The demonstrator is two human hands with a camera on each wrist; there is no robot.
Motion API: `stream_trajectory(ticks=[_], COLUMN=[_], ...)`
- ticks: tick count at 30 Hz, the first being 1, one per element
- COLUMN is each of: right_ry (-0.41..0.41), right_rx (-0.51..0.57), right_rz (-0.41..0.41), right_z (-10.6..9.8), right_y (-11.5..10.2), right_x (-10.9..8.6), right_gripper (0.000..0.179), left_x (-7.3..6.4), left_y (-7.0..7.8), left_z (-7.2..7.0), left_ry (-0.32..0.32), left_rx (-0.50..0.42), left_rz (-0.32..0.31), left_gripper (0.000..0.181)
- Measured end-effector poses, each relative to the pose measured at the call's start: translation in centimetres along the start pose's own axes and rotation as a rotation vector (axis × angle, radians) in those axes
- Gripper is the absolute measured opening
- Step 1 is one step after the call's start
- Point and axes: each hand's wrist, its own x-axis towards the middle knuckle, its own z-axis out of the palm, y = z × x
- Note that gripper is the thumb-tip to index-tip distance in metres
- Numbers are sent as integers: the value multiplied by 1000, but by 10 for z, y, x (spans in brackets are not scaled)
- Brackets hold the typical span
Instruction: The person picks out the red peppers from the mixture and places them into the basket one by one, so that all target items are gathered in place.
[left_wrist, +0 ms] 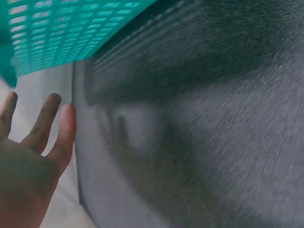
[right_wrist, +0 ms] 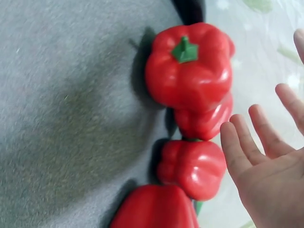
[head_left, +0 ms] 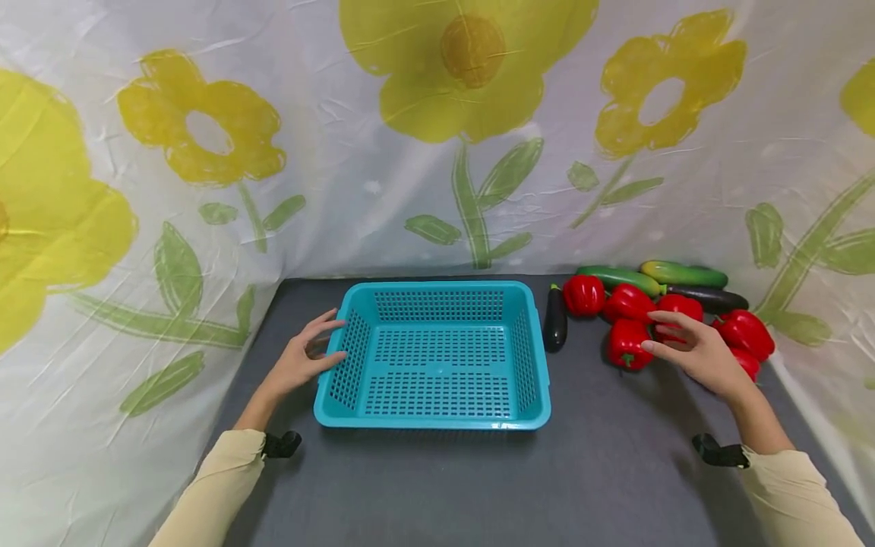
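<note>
A turquoise plastic basket (head_left: 437,422) with slotted walls stands on the dark table. Beside its left rim is my left hand (head_left: 301,360), fingers apart and loosely bent; the left wrist view shows this hand (left_wrist: 35,152) below the basket wall (left_wrist: 61,33) with nothing in it. My right hand (head_left: 704,355) hovers over several red bell peppers, fingers spread, holding nothing. Nearest to its thumb is a bell pepper (head_left: 627,344) with a green stem. In the right wrist view the hand (right_wrist: 270,161) is beside the peppers (right_wrist: 192,168), and whether it touches them cannot be told.
A dark eggplant (head_left: 555,319) lies just right of the basket. Behind the peppers are a green cucumber (head_left: 618,279), a yellow-green one (head_left: 683,274) and another eggplant (head_left: 707,298). A flower-printed sheet (head_left: 383,190) hangs around the table (head_left: 437,494).
</note>
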Motion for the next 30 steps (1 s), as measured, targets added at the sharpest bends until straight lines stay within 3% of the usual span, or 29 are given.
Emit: stream_trajectory(ticks=[4,12,19,30], right_ry=[-45,-53,14,90], right_rx=[33,58,41,46], right_rz=[-8,35,0,-28], right_z=[3,12,28,44], right_y=[4,13,20,25], right_x=[2,6,10,12], right_gripper=[61,67,64,61], left_x=[-1,1,-1,2], left_y=[0,7,28,4], left_z=[4,10,13,13], left_ry=[35,68,79,92], left_rx=[48,147,104,146], left_rz=[25,83,66,28], left_gripper=[55,49,43,41])
